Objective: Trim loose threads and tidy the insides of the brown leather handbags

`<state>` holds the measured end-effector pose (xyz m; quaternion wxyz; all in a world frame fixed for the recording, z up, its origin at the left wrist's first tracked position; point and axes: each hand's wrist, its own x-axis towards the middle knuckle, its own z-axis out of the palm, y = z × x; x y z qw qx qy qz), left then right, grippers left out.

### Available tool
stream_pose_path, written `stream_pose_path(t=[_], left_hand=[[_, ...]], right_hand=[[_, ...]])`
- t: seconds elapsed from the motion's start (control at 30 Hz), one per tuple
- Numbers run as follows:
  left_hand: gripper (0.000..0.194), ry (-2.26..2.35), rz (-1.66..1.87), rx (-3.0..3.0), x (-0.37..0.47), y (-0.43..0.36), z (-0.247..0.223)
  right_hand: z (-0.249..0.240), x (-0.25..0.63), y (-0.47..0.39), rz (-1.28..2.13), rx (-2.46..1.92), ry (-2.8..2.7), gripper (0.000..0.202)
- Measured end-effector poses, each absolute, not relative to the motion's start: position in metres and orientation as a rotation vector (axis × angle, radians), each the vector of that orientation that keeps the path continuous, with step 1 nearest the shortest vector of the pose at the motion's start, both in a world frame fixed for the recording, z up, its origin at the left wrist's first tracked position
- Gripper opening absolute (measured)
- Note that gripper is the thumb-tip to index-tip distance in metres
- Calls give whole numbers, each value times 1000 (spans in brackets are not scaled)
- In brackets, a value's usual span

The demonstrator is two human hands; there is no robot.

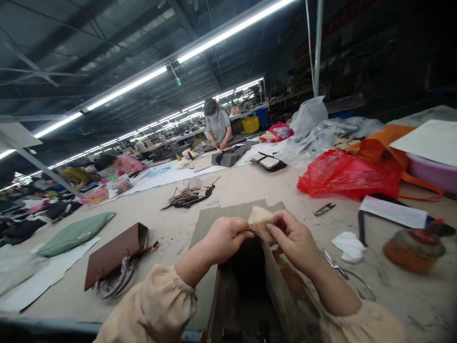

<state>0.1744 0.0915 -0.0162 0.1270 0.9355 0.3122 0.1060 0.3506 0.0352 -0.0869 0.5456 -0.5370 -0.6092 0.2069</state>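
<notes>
A dark bag point(282, 286) stands at the table's front edge with its mouth towards me; the inside is in deep shadow. My left hand point(228, 238) is closed, fingers and thumb pinching the far corner of the bag's rim. On the other side my right hand point(291, 238) is closed on a beige cloth point(260, 217), which is bunched against that same corner. Part of the cloth sticks up between both hands. Beneath the bag lies a grey-green sheet point(207, 224).
A brown handbag point(114, 255) and a green pouch point(76, 233) lie left. Strips point(189, 193) are piled ahead. Snips point(324, 209), scissors point(335, 264), white tissue point(350, 246), a round pot point(414, 250) and a red plastic bag point(350, 174) lie right. A co-worker point(217, 125) stands across the table.
</notes>
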Motion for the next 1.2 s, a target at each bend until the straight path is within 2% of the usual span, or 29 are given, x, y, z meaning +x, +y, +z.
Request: stream_pose_path(t=[0.27,0.33,0.5,0.63,0.77,0.9,1.0,1.2], left_hand=[[17,924,333,2686,174,93,-17],[17,922,328,2678,174,93,-16],[18,939,305,2641,174,94,-18],[19,953,316,2631,173,95,-20],[21,950,315,2630,172,94,-20],[21,978,307,2613,174,93,-20],[21,979,334,2602,175,92,-20],[22,968,350,2622,176,92,-21]], right_hand=[[-78,342,36,642,-978,-1609,23],[-79,347,37,601,-911,-1690,21],[-78,352,32,354,-857,-1828,31],[-74,354,22,290,-874,-1847,23],[-80,362,21,401,-1021,-1527,19],[-85,360,30,681,-1126,-1132,21],[-77,347,36,806,-1147,-1276,23],[-62,333,40,836,-1273,-1413,27]])
